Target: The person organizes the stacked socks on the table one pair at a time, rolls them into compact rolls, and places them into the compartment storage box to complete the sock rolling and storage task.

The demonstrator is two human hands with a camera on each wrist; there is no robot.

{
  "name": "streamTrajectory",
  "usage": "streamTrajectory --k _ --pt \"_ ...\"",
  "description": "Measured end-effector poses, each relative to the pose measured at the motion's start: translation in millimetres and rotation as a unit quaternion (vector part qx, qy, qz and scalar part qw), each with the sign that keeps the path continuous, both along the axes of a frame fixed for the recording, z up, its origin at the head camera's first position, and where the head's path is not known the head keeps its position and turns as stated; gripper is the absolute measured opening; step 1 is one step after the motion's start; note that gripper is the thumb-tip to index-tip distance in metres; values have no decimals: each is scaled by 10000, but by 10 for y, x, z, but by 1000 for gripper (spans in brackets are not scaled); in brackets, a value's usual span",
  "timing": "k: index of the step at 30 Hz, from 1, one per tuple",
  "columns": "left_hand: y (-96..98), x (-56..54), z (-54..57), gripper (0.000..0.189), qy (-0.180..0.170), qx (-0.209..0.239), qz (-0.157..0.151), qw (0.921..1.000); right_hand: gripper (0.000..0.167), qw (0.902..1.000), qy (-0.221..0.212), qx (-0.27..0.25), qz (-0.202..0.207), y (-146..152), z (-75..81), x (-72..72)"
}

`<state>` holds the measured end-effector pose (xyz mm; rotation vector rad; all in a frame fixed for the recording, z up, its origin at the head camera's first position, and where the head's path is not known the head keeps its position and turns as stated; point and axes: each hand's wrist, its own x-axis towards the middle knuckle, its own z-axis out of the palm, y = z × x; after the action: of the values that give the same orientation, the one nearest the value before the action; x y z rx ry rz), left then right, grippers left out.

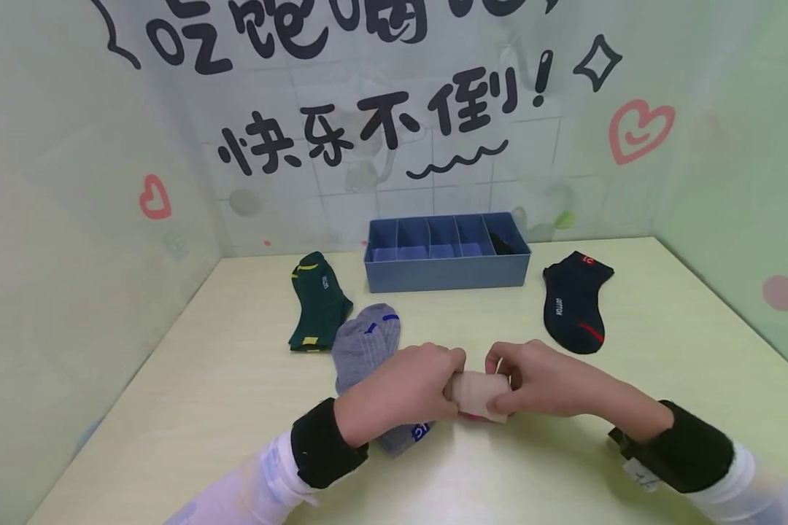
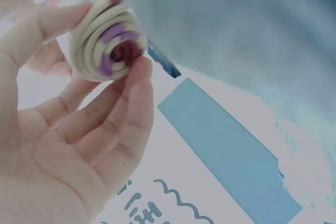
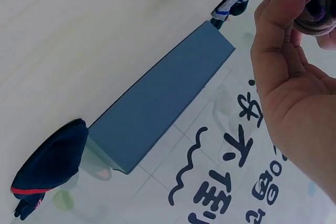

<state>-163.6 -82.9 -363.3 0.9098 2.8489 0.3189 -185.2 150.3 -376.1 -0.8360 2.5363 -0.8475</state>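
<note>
A cream sock (image 1: 478,394), rolled into a tight bundle, is held between both hands just above the table. In the left wrist view its end shows a spiral of cream, purple and dark red layers. The left hand (image 1: 403,386) grips its left end with thumb and fingers. The right hand (image 1: 545,379) pinches its right end. Partly under the left hand lies a grey sock (image 1: 368,343) with blue marks, its middle hidden by that hand. In the right wrist view the rolled sock (image 3: 315,11) is cut off at the top right corner.
A blue-grey box (image 1: 446,275) with several compartments stands at the back; something dark (image 1: 500,244) lies in its rightmost one. A green sock (image 1: 318,302) lies left of it, a navy sock (image 1: 576,302) to the right. Printed fabric walls (image 1: 394,197) surround the table (image 1: 223,379).
</note>
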Motion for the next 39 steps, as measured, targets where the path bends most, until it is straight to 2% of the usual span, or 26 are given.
streamTrajectory --k 3,6,9,11,13,14,16,18,19,20,23,26,28,31,33,35,36,37,39 --pt "-26 2 57 34 94 105 -59 9999 35 9986 -256 -400 -217 29 47 5" --pt "-40 8 95 46 447 104 -191 9988 34 9936 -591 -834 -489 46 97 12" --pt "-50 22 117 53 1076 32 -357 9936 34 9880 -797 -1121 -698 37 142 25" --pt "-63 36 102 53 1641 -110 -450 9854 34 9858 -839 -1193 -826 22 153 35" --pt "-78 51 93 52 2390 -408 -589 9684 35 9830 -895 -1273 -978 7 164 40" --pt "-84 60 89 53 2809 -594 -671 9555 36 9813 -938 -1312 -1050 0 168 42" --pt "-92 69 76 53 3614 -890 -825 9245 37 9781 -1016 -1425 -1127 -15 174 43" --pt "-89 76 64 51 4328 -1091 -992 8893 37 9741 -1127 -1575 -1169 -30 171 42" --pt "-86 77 59 50 4589 -1152 -1057 8746 37 9721 -1188 -1661 -1157 -38 169 41" --pt "-83 75 53 49 4773 -1151 -1109 8641 37 9700 -1261 -1730 -1150 -42 168 40" --pt "-79 55 40 44 5087 -1079 -1224 8453 38 9612 -1586 -1996 -1052 -31 168 34" --pt "-88 17 36 45 5338 -969 -1319 8296 35 9406 -2259 -2373 -888 9 179 22" --pt "-98 -13 29 46 5592 -866 -1403 8125 34 9179 -2841 -2674 -726 30 182 6" --pt "-110 -46 24 43 6071 -680 -1525 7769 35 8743 -3760 -3053 -325 58 173 -26" --pt "-108 -64 21 37 6371 -545 -1615 7517 38 8493 -4176 -3230 -26 76 158 -49" --pt "-104 -77 28 29 6559 -444 -1671 7348 37 8314 -4407 -3383 124 94 145 -65" --pt "-102 -83 29 26 6613 -417 -1697 7295 35 8253 -4462 -3458 136 101 141 -69" --pt "-100 -89 30 24 6631 -411 -1721 7273 34 8236 -4442 -3525 106 108 139 -71" --pt "-104 -97 28 21 6579 -468 -1742 7312 31 8308 -4241 -3603 -44 121 136 -76"
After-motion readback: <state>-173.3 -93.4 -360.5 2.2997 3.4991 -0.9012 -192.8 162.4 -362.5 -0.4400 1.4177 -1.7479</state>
